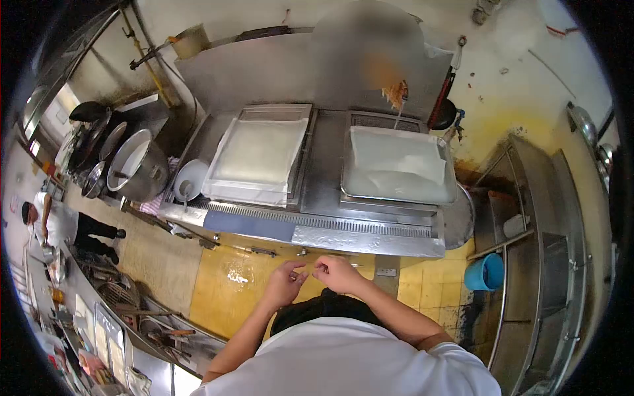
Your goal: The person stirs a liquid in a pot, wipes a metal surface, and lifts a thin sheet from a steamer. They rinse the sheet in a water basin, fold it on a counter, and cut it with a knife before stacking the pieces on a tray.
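Note:
My left hand [286, 282] and my right hand [335, 273] are close together in front of my waist, above the yellow floor. The left fingers are loosely curled and a little apart, with nothing visible in them. The right fingers are bent in and pressed together; I see nothing in them. Beyond my hands is a steel counter. On its left lies a square tray [261, 155] lined with white sheeting, with a smooth pale surface. On its right a metal tray [399, 165] holds cloudy whitish liquid and a pale sheet. A thin stream falls at its back edge.
A white bowl [191, 179] and a large metal pot [146, 173] stand at the counter's left. Steel shelving [548, 264] and a blue bucket [485, 272] are on my right. A person in white [61, 221] stands far left, by another worktable. The floor looks wet.

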A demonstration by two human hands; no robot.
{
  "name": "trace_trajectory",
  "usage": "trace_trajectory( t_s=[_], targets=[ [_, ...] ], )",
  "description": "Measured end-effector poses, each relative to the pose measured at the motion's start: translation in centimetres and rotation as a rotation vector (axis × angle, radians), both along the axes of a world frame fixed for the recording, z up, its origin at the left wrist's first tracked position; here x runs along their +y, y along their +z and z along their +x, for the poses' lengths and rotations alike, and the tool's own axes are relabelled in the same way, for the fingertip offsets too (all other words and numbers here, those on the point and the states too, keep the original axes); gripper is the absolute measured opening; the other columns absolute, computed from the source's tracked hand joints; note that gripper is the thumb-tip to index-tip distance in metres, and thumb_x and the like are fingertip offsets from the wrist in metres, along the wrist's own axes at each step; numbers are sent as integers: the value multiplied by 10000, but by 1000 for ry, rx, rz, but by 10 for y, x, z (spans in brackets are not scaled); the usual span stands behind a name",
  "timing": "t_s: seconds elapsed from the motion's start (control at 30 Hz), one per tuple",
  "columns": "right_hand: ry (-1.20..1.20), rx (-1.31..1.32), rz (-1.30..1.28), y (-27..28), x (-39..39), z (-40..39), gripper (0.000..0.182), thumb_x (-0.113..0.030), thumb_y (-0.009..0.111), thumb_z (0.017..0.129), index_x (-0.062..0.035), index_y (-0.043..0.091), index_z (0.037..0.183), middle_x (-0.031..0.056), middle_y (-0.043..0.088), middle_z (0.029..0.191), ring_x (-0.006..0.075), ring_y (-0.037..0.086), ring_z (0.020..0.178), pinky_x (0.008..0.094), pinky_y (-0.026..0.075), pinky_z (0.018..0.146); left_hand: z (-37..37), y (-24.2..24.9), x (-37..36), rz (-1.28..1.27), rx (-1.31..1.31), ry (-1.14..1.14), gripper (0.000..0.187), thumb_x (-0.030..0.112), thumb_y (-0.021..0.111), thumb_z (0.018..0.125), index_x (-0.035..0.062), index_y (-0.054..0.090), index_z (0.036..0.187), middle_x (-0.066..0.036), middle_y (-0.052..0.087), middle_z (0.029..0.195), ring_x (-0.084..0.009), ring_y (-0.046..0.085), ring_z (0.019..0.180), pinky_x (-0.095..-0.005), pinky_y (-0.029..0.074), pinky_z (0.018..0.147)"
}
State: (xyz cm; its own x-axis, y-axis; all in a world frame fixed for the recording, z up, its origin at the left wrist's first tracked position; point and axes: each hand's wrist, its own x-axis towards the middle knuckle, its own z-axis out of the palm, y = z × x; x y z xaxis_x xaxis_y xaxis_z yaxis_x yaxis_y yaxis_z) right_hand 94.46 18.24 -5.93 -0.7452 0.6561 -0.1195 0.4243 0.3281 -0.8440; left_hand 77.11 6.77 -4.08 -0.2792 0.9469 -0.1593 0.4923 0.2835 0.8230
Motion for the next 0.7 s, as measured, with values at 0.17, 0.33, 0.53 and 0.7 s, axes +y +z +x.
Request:
trace_trajectory(
  t_s=[0.17,0.33,0.53,0.7],
  targets=[
    [-39,24,-22,-4,10,13,266,-214,727,890,10,710,1032,153,725,866,271,710,799,386,553,738,10,10,18,-25,6,-23,335,164,735,920,6,679,1210,-201,712,1070,-274,728,867,-384,580,772],
    [-20,33,-33,-2,23,6,270,-223,732,887,4,712,1033,139,722,859,251,697,777,378,550,729,4,7,23,-41,-24,11,345,156,723,927,18,676,1239,-198,714,1093,-274,726,866,-376,579,780],
    [92,-6,-15,-4,29,-20,280,-232,735,881,4,704,1029,140,721,867,255,699,789,388,547,729,-14,3,8,-5,11,110,340,170,735,942,37,680,1250,-122,707,889,-143,627,707,-307,539,683],
    [174,25,14,-11,39,-41,279,-222,735,872,-2,699,1041,141,718,850,271,702,790,391,543,727,-27,6,-1,-104,-73,243,342,190,739,940,28,692,1238,-126,725,974,-147,644,737,-310,547,689]
  ],
)
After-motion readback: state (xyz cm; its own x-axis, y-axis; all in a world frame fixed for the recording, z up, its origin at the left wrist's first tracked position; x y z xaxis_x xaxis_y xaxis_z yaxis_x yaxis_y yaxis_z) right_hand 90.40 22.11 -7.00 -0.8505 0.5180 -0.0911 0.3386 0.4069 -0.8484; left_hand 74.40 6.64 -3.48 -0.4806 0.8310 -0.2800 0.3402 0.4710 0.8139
